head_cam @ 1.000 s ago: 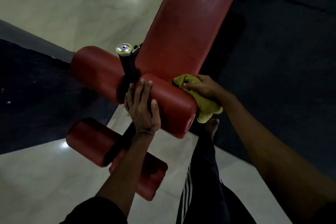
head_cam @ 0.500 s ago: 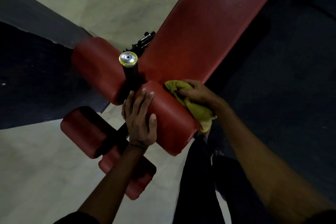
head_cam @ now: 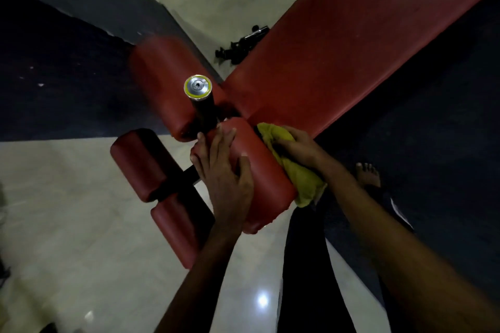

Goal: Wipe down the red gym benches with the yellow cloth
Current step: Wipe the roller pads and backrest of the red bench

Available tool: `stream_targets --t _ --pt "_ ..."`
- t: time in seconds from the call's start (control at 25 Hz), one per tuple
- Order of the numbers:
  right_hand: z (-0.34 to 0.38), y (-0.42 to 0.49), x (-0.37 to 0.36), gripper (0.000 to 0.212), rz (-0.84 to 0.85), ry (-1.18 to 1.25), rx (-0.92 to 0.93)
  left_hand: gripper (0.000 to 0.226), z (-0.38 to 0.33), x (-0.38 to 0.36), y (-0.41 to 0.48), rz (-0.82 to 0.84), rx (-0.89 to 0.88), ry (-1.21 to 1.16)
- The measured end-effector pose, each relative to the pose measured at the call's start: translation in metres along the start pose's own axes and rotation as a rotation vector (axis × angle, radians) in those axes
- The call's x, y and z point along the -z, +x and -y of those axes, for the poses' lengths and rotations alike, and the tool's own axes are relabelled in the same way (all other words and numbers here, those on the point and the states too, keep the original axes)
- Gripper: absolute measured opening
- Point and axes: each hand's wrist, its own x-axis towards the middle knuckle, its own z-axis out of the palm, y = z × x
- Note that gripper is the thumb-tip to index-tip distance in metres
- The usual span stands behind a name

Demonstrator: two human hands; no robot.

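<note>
Long bench pad (head_cam: 338,57) runs off the top and right edges; far roller (head_cam: 159,81) is blurred, its edges smeared. Cloth (head_cam: 303,178) is partly hidden under the right hand (head_cam: 300,146), and the left hand (head_cam: 221,178) covers part of the near roller (head_cam: 267,176). Black hardware (head_cam: 240,46) beside the pad is too dark and small to tell; lower roller (head_cam: 173,232) sits partly behind the left forearm.

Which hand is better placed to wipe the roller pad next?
Right. The right hand grips the yellow cloth against the roller pad; the left hand rests flat on it, holding nothing.
</note>
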Motion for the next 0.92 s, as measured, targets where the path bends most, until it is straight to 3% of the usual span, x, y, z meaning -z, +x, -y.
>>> stream_targets --t 0.2,0.48,0.72,0.92 --pt "-0.016 -0.037 0.012 0.031 0.035 0.046 -0.093 0.054 -0.014 -0.003 -0.008 -0.149 0.098 -0.010" --pt "0.037 0.027 -0.011 0.044 0.038 -0.180 0.216 0.048 -0.010 -0.008 -0.004 -0.163 0.040 0.129" --pt "0.017 -0.012 -0.004 0.035 0.053 -0.182 0.202 0.050 -0.009 -0.009 -0.009 -0.138 0.002 0.156" --pt "0.039 0.028 0.012 0.034 0.115 -0.316 0.122 0.045 -0.019 -0.007 -0.005 -0.115 0.055 0.217"
